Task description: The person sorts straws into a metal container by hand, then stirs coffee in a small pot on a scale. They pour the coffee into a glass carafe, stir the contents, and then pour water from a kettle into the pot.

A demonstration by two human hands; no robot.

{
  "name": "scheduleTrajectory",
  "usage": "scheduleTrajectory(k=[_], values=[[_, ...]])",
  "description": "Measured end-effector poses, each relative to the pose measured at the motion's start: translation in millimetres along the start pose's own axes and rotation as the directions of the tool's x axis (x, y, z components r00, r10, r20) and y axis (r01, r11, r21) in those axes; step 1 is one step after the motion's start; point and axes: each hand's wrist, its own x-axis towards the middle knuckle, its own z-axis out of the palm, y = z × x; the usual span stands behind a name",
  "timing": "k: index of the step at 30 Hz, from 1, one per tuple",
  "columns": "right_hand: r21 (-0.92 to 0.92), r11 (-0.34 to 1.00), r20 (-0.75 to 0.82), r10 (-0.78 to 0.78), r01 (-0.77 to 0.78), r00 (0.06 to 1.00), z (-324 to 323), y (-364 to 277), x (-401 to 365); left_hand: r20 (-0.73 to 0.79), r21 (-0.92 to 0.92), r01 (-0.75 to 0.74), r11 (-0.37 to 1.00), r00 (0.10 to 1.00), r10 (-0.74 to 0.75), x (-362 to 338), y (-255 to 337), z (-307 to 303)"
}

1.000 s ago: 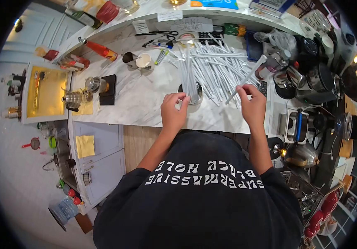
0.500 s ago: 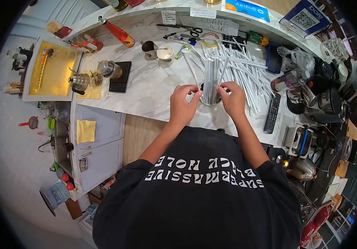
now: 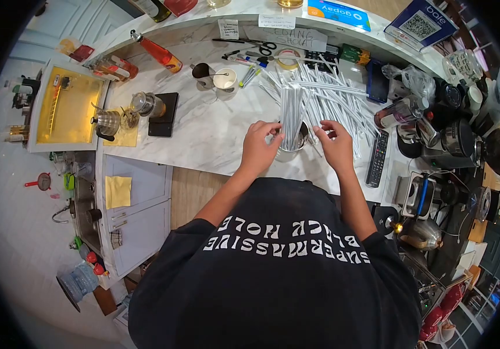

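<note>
A bundle of thin, white-wrapped straws [image 3: 292, 116] stands in a round, shiny container [image 3: 290, 156] at the counter's front edge, leaning toward the container's left side. My left hand [image 3: 260, 145] is at the left of the bundle. Its thumb and index finger are apart, with the tips at or against the outer straws. To the right of the container, my right hand [image 3: 336, 145] has its fingers curved and apart, with nothing visible in them. Behind the bundle and to its right lies a loose pile of more wrapped straws [image 3: 343, 102].
A remote control [image 3: 377, 158] lies right of the pile. Behind it are a roll of tape [image 3: 288, 59], scissors [image 3: 267, 47] and pens. A white paper cup [image 3: 225, 80] and a dark cup [image 3: 203, 75] stand left. A black scale [image 3: 163, 115] lies further left.
The straws held upright in each hand have left my fingers. My right hand has moved away to the right and opened. The bundle now leans left in the container, and the view has shifted slightly.
</note>
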Motion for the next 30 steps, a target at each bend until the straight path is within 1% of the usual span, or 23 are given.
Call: scheduleTrajectory(k=[3, 5, 7, 8, 11, 13, 14, 17, 19, 23, 26, 29, 30], values=[[0.023, 0.999, -0.002, 0.042, -0.042, 0.999, -8, 20, -1, -0.004, -0.041, 0.093, 0.995, 0.996, -0.093, -4, -4, 3], [0.006, 0.997, -0.027, 0.078, -0.077, 0.997, -15, 38, -1, -0.023, -0.086, 0.157, 0.984, 0.987, -0.160, -6, -1, 3], [-0.012, 0.993, -0.034, 0.118, -0.119, 0.992, -22, 42, -1, -0.043, -0.079, 0.167, 0.983, 0.984, -0.171, -9, -2, 4], [-0.006, 0.994, -0.025, 0.105, -0.105, 0.994, -23, 44, 0, -0.051, -0.077, 0.171, 0.982, 0.983, -0.175, -10, -2, 5], [0.025, 0.999, 0.015, 0.043, -0.044, 0.999, -23, 41, 1, -0.040, 0.019, 0.154, 0.988, 0.987, -0.154, -15, -1, 10], [0.063, 0.998, 0.056, -0.032, 0.028, 0.998, -19, 34, 5, -0.032, 0.099, 0.059, 0.993, 0.998, -0.056, -15, 5, 12], [0.069, 0.997, 0.071, -0.036, 0.031, 0.997, -18, 33, 8, -0.027, 0.139, 0.010, 0.990, 1.000, -0.006, -14, 8, 13], [0.106, 0.994, 0.109, -0.040, 0.029, 0.993, -16, 32, 17, -0.025, 0.196, -0.053, 0.979, 0.998, 0.059, -10, 12, 22], [0.148, 0.989, 0.126, -0.023, 0.004, 0.992, -20, 34, 21, -0.006, 0.248, -0.060, 0.967, 0.998, 0.064, -5, 10, 29], [0.138, 0.990, 0.108, -0.003, -0.012, 0.994, -27, 43, 27, -0.014, 0.358, -0.092, 0.929, 0.995, 0.103, -1, 5, 41], [0.131, 0.991, 0.107, 0.017, -0.031, 0.994, -33, 47, 26, -0.100, 0.316, -0.047, 0.947, 0.992, 0.083, -3, 13, 39], [0.125, 0.991, 0.096, 0.024, -0.036, 0.995, -35, 52, 23, -0.233, 0.215, 0.052, 0.975, 0.972, 0.000, -6, 8, 40], [0.128, 0.991, 0.098, 0.030, -0.042, 0.995, -35, 53, 21, -0.230, 0.226, 0.071, 0.972, 0.973, -0.018, -8, 5, 41]])
